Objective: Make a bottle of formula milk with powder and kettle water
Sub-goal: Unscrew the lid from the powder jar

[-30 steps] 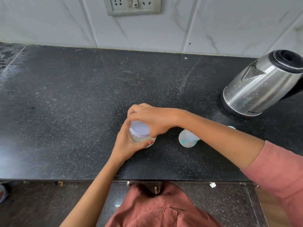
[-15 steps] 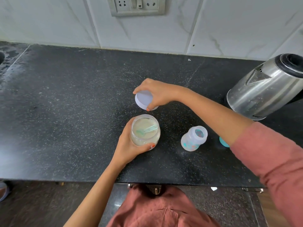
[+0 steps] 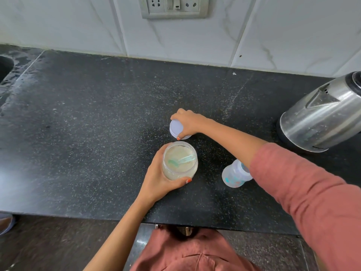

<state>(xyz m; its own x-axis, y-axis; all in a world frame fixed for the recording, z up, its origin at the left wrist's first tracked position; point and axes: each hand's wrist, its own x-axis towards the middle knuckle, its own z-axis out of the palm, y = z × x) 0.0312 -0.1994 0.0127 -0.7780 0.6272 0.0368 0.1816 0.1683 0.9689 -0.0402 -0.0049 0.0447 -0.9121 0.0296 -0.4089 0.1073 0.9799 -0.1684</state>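
A clear powder jar (image 3: 180, 163) stands open on the black counter, pale formula powder inside and a teal scoop (image 3: 180, 160) lying on top. My left hand (image 3: 159, 179) grips the jar from its left side. Just behind it my right hand (image 3: 187, 122) holds the jar's pale lilac lid (image 3: 176, 130) low at the counter surface. An uncapped baby bottle (image 3: 235, 174) with teal prints stands to the right of the jar, partly hidden by my right forearm. The steel kettle (image 3: 320, 118) sits at the far right.
The black stone counter (image 3: 88, 124) runs back to a white tiled wall with a socket panel (image 3: 173, 6). A sink edge (image 3: 4, 67) shows at far left. The counter's front edge lies just below my left wrist.
My right hand unscrewed the lid from the jar, lifted it away behind the jar and lowered it to the counter. My left hand kept its grip on the jar.
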